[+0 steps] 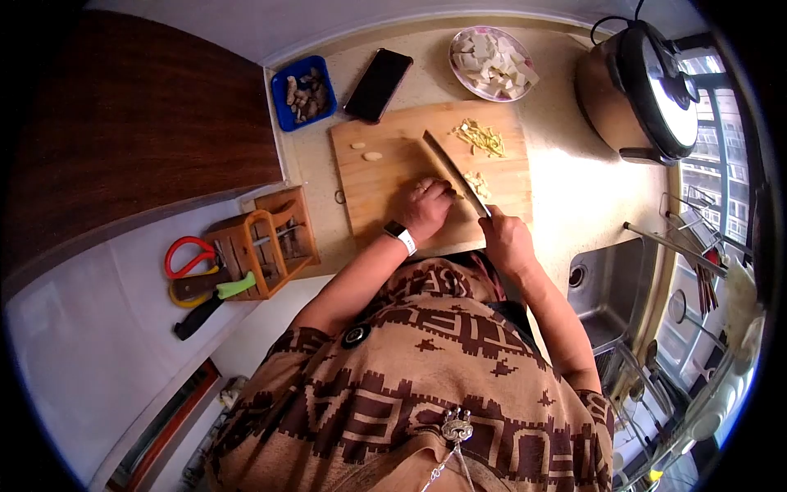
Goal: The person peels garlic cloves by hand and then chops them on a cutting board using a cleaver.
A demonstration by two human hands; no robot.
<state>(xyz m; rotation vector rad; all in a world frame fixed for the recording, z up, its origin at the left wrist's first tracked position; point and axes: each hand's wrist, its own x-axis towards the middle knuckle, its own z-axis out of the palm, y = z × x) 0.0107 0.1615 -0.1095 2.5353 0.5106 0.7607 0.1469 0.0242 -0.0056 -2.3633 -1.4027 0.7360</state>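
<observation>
My right hand (508, 239) grips the handle of a kitchen knife (445, 158), its blade slanting up and left over the wooden cutting board (402, 127). Curled fingers of my left hand (429, 208) press down on the board beside the blade's left side; what sits under them is mostly hidden. To the right of the blade lies a small pile of pale chopped pieces (476, 184). Farther up the board is a heap of yellowish shreds (479, 138), looking like ginger. Two pale cloves, probably garlic (373, 156), rest on the board's left part.
Behind the board are a blue tray (279, 97) of knobbly brownish pieces, a phone (379, 85) and a plate (525, 61) of white cubes. A cooker (611, 94) stands back right, above the sink (607, 291). A wooden holder (262, 246) with scissors and knives hangs left.
</observation>
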